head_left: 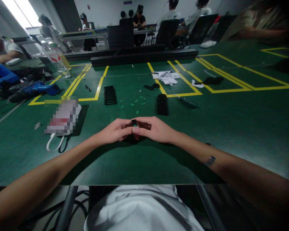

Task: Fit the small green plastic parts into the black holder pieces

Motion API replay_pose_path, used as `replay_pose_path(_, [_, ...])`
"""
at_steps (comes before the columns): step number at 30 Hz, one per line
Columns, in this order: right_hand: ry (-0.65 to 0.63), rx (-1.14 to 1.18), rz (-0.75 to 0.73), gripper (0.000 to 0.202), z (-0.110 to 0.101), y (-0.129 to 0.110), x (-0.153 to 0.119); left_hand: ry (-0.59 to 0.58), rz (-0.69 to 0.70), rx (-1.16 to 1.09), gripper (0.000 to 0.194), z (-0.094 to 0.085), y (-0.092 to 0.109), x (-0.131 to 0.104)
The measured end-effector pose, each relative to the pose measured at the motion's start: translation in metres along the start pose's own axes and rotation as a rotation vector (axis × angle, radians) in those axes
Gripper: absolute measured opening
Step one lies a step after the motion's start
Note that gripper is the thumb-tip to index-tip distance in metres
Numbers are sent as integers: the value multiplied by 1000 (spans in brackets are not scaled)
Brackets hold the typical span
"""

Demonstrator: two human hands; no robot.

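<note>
A small black block with a green board-like face (134,123) is held between the left hand (113,130) and the right hand (156,129), above the near part of the dark green worktop (125,163). Fingers of both hands are closed in a fine pinch on it, thumb tips brought together in front; the lower fingers are partly hidden. Step in hand: judged as close two-handed fitting or checking of the block; which one can't be told. For the next move, a steady pinch and light thumb pressure seem called for, as such a tiny part could be dropped easily. Beyond the hands, loose little green circuit boards (132,105) are scattered between a ladder-like black plastic rack (110,95) and a ribbed black plastic rack (162,104).
</note>
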State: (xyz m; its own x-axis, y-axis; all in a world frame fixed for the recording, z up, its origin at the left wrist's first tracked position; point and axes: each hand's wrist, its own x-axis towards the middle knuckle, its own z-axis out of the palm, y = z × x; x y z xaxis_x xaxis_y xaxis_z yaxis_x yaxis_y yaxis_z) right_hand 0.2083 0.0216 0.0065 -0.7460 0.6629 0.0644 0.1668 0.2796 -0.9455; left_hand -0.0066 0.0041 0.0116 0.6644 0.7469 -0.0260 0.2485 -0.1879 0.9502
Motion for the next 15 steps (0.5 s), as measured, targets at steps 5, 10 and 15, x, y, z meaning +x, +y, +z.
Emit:
replay_pose_path(5, [-9,-4,-14,34,0,-1,1,-7,23,13,39,0,2,0])
replay_pose_path(10, [-7,17,-8,32,-1,-1,0,-8,18,-3,38,0,1,0])
replay_pose_path(15, [-1,18,-5,32,-1,-2,0,-6,16,1,37,1,1,0])
